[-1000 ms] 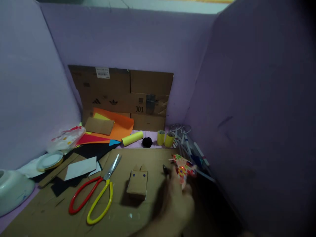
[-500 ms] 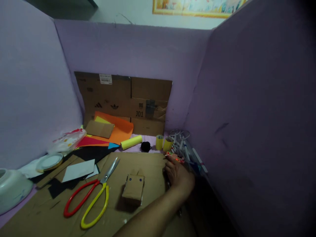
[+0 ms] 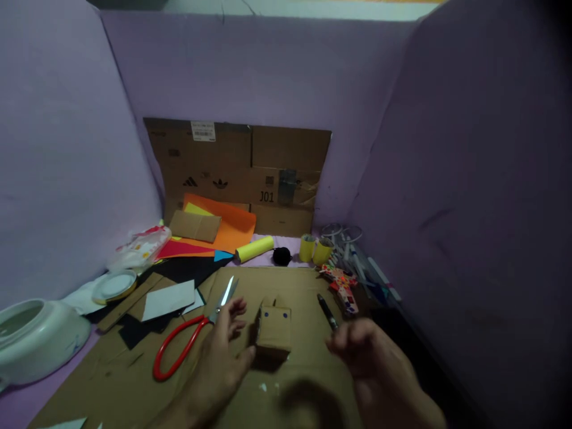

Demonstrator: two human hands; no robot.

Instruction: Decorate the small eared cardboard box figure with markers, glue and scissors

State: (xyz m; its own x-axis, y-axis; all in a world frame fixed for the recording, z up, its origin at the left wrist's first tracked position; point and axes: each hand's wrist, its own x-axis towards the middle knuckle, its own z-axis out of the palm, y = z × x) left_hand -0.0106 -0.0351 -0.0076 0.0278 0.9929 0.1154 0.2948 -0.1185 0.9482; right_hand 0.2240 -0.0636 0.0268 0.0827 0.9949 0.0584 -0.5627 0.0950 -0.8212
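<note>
A small cardboard box figure (image 3: 274, 330) with two dark blue dots and two upright tabs stands on the cardboard sheet (image 3: 250, 286). Close by its left side is my left hand (image 3: 223, 351), fingers apart and holding nothing, partly covering the red-handled scissors (image 3: 179, 351). To the box's right, my right hand (image 3: 370, 357) hovers with loosely curled fingers, slightly blurred, and nothing shows in it. A dark pen (image 3: 328, 311) lies just beyond its fingertips, its near end hidden by that hand.
Behind the sheet are a yellow tube (image 3: 254, 249), a black yarn ball (image 3: 282, 256) and two yellow rolls (image 3: 307, 248). Patterned red scraps (image 3: 342, 283) lie at right. White card (image 3: 168, 300), a round lid (image 3: 115, 285) and a ceramic pot (image 3: 42, 339) are at left.
My right hand has drawn back from the patterned scraps toward me, uncovering them and part of the pen. My left hand has come into view beside the box. The view has tilted down and shifted left.
</note>
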